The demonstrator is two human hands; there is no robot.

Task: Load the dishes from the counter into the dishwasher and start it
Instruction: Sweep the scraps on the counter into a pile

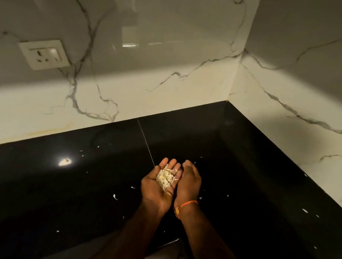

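My left hand (157, 186) lies open, palm up, cupping a heap of scraps (165, 177), my right hand (188, 182) curved bare against its side, and no dishes show on the black counter (46, 176) beyond.

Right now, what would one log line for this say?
left hand: cupped, palm up, holds scraps | right hand: beside it, touching | counter: black, stray bits | dishes: none seen

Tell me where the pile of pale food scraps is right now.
In the head view, the pile of pale flaky scraps lies in the upturned palm of the left hand, low centre, with the right hand cupped beside it above the black counter.
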